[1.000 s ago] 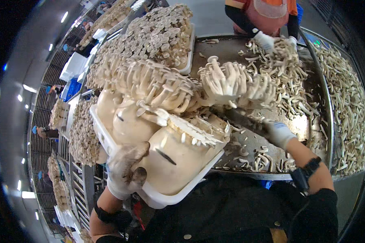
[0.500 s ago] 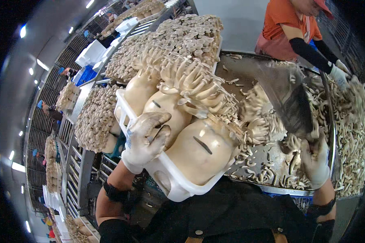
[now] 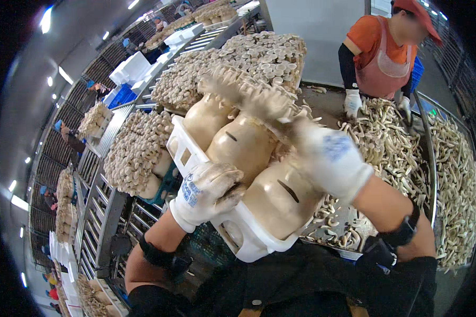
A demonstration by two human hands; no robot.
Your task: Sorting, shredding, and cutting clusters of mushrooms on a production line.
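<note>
My left hand [image 3: 209, 193], in a white glove, has its fingers curled over the near-left rim of a white plastic crate [image 3: 238, 232]. Large cream-coloured plastic bottles [image 3: 240, 145] lie tilted in the crate, clusters of mushrooms [image 3: 254, 90] growing from their far ends. My right hand [image 3: 330, 158], gloved and smeared by motion, is closed beside the mouth of the nearest bottle. A dark blade-like streak, apparently a knife [image 3: 267, 117], runs from it across the mushroom stems. Its fingers partly hide that bottle's mushrooms.
A metal tray table [image 3: 322, 103] with cut mushrooms [image 3: 388, 137] lies to the right; more fill a bin [image 3: 455, 185] beyond its rail. A co-worker [image 3: 383, 58] reaches into the pile. Mushroom blocks [image 3: 135, 153] stand by the roller conveyor [image 3: 98, 211] at left.
My right hand has moved left from the tray to the crate's mushrooms, with the blurred blade. The loose cluster by it is gone from the hand. The co-worker's hands have moved from bin to pile.
</note>
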